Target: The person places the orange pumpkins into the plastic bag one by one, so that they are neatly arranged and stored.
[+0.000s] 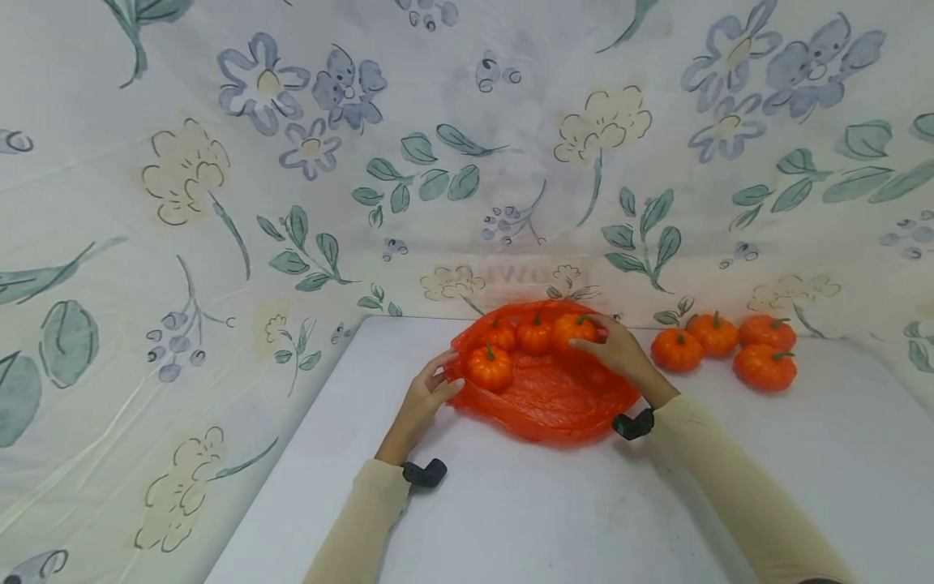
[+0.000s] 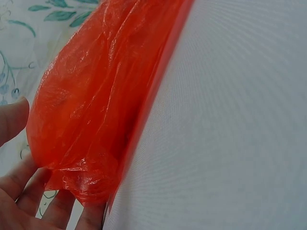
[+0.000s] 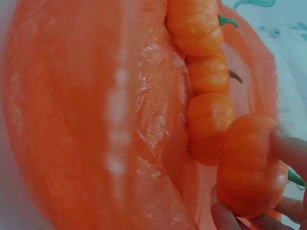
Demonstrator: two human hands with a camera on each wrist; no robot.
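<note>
A red plastic bag (image 1: 547,397) lies with its mouth spread on the white table. Three small orange pumpkins with green stems sit inside it: one at the front left (image 1: 489,369) and two behind. My right hand (image 1: 620,350) holds another pumpkin (image 3: 252,167) at the bag's back right, thumb on one side and fingers on the other. At the bag's left side is my left hand (image 1: 426,397). In the left wrist view its fingers (image 2: 57,211) extend along the bag's crumpled end, touching it, with the thumb apart.
Several more orange pumpkins (image 1: 764,367) stand grouped on the white table (image 1: 540,511), right of the bag. A floral-patterned sheet (image 1: 409,81) hangs behind the table and along its left side. Each wrist wears a black device (image 1: 425,473).
</note>
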